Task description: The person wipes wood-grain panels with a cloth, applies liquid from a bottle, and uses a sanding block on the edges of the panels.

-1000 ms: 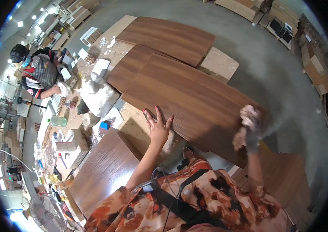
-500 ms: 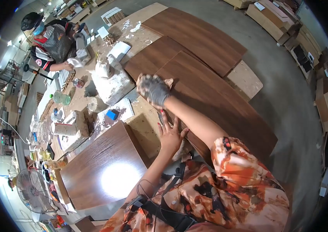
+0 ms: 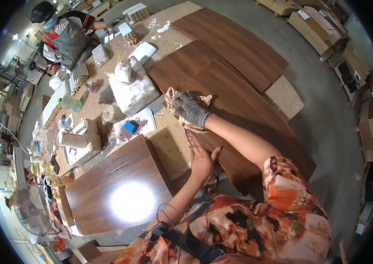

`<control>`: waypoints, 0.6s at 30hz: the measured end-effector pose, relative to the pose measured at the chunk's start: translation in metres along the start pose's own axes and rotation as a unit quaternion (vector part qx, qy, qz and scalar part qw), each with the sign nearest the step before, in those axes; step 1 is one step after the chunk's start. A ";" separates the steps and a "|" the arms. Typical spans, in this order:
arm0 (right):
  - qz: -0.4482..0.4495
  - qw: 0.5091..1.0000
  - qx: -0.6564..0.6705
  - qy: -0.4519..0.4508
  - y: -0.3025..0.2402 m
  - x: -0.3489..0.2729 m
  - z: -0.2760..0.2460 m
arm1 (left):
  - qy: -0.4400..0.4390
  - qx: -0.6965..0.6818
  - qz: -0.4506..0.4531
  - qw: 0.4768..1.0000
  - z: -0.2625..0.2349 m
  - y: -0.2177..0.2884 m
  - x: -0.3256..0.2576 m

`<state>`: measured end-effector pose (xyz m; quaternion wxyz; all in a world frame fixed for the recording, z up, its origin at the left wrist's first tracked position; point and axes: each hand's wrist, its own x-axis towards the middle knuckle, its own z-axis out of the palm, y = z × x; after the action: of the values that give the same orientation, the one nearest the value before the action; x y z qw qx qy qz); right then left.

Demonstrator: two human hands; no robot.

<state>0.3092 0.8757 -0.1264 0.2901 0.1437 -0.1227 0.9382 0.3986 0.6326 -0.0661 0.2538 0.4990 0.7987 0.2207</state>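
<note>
A crumpled brownish cloth (image 3: 172, 97) lies on a dark wood-grain panel (image 3: 243, 119), near its left end. My right hand (image 3: 191, 108), in a grey glove, is closed over the cloth and presses it against the panel. Just nearer to me, my bare left hand (image 3: 202, 157) rests along the panel's near-left edge. Its fingers are stretched out, with red nails showing, and its fingertips partly meet the panel's side. The underside of the cloth is hidden by the glove.
More brown panels (image 3: 235, 39) overlap behind. Another panel (image 3: 111, 189) reflects a bright light at left. On the worktable stand a stained white block (image 3: 131, 94), a blue block (image 3: 129, 127), a green bottle (image 3: 71, 103) and a white tub (image 3: 73, 140). A co-worker (image 3: 72, 39) stands across.
My right hand has turned flatter, and more of the cloth shows around it. The view has shifted slightly. The co-worker's one arm now reaches toward the white pieces at the back.
</note>
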 end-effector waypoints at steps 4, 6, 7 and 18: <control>0.100 0.811 -0.569 0.090 -0.003 0.025 0.075 | 0.008 -0.003 -0.073 0.997 -0.018 -0.034 -0.011; 0.043 0.918 -0.355 0.172 -0.073 0.024 0.040 | -0.017 -0.033 -0.013 0.999 -0.004 -0.002 -0.002; 0.030 0.907 -0.375 0.188 -0.073 0.025 0.035 | -0.017 -0.035 -0.013 0.999 -0.001 -0.004 -0.001; 0.142 0.876 -0.455 0.073 -0.050 0.029 0.045 | -0.026 -0.081 -0.014 0.996 -0.002 -0.004 -0.002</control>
<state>0.3240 0.9162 -0.0670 0.1954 -0.0924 -0.5333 0.8179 0.3949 0.6292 -0.0666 0.3172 0.4708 0.7783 0.2685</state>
